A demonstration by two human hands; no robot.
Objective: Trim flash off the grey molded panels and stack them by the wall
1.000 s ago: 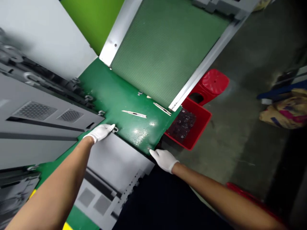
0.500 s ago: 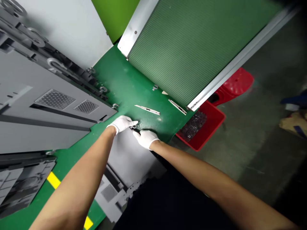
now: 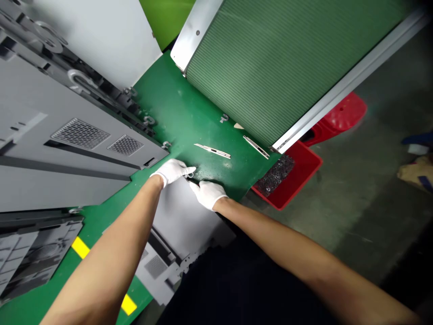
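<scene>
A grey plastic panel (image 3: 187,221) with slots and a vent grille lies in front of my body. My left hand (image 3: 172,172), in a white glove, is closed at the panel's far corner, with the thumb and fingers beside a small grey hook-shaped piece (image 3: 191,174). My right hand (image 3: 209,195), also gloved, is closed at the same corner, just right of the hook. Something small and dark shows at its fingertips, too little to name. Beyond the hands, a utility knife (image 3: 213,151) lies on the green table (image 3: 169,108).
A second slim cutter (image 3: 256,147) and a loose hook piece (image 3: 224,118) lie near the ribbed green conveyor belt (image 3: 270,67). Larger grey panels (image 3: 88,167) stand at left. A red bin (image 3: 301,174) with dark scraps sits below the table's right edge, by a red stool (image 3: 345,113).
The view has shifted slightly, so the table items appear a little further right. Both hands stay at the panel's corner, with only small finger movement.
</scene>
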